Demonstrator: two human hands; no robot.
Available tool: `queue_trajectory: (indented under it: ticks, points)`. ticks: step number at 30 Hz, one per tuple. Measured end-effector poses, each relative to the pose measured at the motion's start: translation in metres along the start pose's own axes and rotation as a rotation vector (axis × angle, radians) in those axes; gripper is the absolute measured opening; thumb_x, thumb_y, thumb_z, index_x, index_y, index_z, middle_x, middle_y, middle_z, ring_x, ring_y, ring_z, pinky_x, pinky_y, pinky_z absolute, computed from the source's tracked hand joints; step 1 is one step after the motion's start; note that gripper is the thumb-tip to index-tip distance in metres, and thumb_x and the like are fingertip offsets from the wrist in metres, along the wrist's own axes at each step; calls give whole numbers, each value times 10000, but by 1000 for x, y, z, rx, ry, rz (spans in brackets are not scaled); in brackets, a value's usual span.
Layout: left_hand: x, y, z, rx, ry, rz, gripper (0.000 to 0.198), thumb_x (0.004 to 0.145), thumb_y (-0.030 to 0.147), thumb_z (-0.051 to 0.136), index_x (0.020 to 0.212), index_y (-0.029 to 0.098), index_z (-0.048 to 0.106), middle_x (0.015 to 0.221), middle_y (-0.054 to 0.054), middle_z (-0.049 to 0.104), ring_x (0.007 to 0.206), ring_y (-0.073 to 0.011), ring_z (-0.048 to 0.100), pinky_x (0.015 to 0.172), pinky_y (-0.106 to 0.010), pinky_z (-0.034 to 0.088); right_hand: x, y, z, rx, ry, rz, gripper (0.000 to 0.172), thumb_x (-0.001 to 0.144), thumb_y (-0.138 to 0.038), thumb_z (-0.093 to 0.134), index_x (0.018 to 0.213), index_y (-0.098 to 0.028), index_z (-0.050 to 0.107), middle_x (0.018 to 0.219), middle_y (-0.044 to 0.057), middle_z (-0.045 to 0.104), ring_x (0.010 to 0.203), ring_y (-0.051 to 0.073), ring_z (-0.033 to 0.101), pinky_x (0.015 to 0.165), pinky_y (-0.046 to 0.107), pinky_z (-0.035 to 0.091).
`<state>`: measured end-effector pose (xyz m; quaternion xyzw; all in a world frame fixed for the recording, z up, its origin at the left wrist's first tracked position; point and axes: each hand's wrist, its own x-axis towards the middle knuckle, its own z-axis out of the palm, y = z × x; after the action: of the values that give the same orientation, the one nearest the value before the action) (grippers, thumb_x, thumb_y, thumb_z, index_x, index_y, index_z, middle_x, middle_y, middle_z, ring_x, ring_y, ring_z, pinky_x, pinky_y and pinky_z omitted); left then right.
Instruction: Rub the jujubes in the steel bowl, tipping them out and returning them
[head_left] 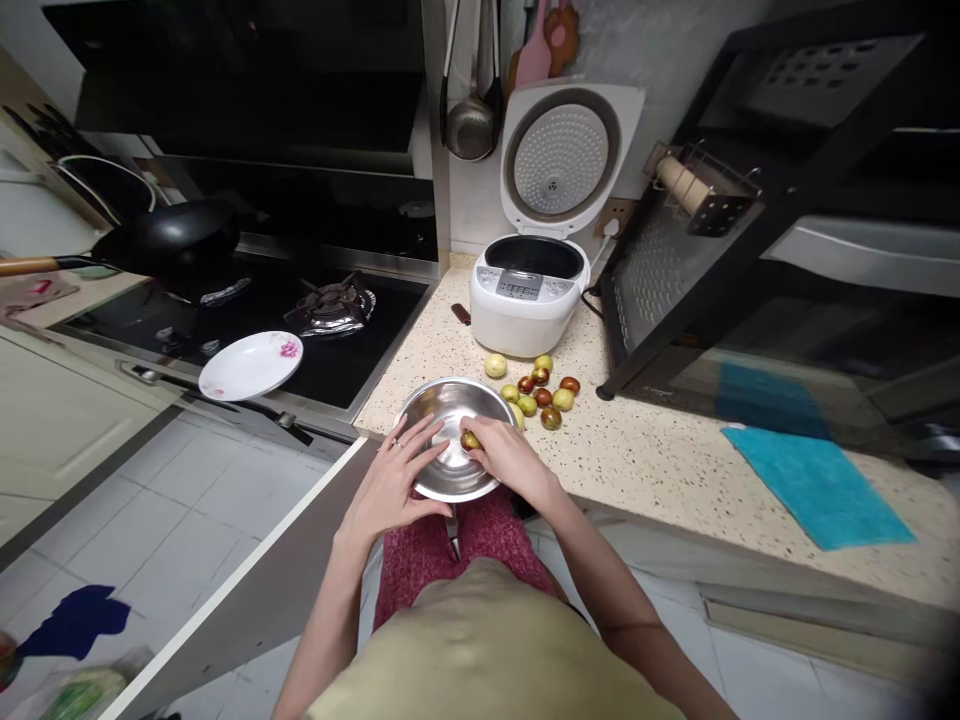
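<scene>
A shiny metal bowl (459, 482) stands at the front edge of the counter. Over its left side my left hand (397, 475) is spread with the fingers apart, its fingertips at the rim and inside. My right hand (504, 458) reaches into the bowl from the right, with its fingers closed on a green and brown jujube (470, 441). Just beyond the bowl's right side lie several loose jujubes (543, 397), some yellow-green, some reddish brown. My right hand partly covers the jujube it holds.
Behind the jujubes stands a white rice cooker (517, 320) with its lid up. A white flowered plate (251, 367) overhangs the edge of the gas stove (397, 345). A blue cloth (825, 485) lies on the counter at right, before a black appliance (750, 330). A black wok (165, 240) is at left.
</scene>
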<state>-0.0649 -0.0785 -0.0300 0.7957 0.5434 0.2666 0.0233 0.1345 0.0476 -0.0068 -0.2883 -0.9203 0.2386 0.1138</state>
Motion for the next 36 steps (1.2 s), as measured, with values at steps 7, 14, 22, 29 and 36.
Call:
queue_trajectory:
  ticks: [7,14,22,29,36]
  points:
    - [0,0,1,35,31,52,868,806,795,662,1470,243,574,1500,-146,607,1447,-365,517,1237,-626,323,-9,3,-6,46,55,23,253,847,12,698,1007,-175,642,1007,66,690,906,223,676,749,301,485]
    - [0,-1,1,49,37,76,844,805,787,675,1418,211,607,1400,-129,688,1364,-357,601,1223,-612,348,-33,15,-7,229,354,-18,181,975,-108,561,1083,-217,659,1136,86,707,1067,245,678,932,405,546]
    - [-2,-4,6,34,67,85,808,818,753,698,1430,235,604,1357,-107,717,1316,-356,638,1196,-623,380,-54,61,-6,31,715,259,229,1007,-196,471,1138,-207,658,1171,134,691,1136,302,639,988,490,536]
    - [-2,-3,5,41,57,80,818,823,741,703,1451,229,588,1348,-108,722,1291,-352,654,1184,-624,396,-56,73,9,-54,699,292,339,1020,-202,421,1281,-193,637,1252,159,670,1183,315,616,995,504,541]
    - [-2,-3,6,42,64,76,815,823,739,705,1450,231,589,1344,-107,725,1290,-351,655,1182,-628,397,-62,69,10,-116,640,358,335,1018,-200,387,1221,-190,654,1172,174,621,1116,326,607,887,476,562]
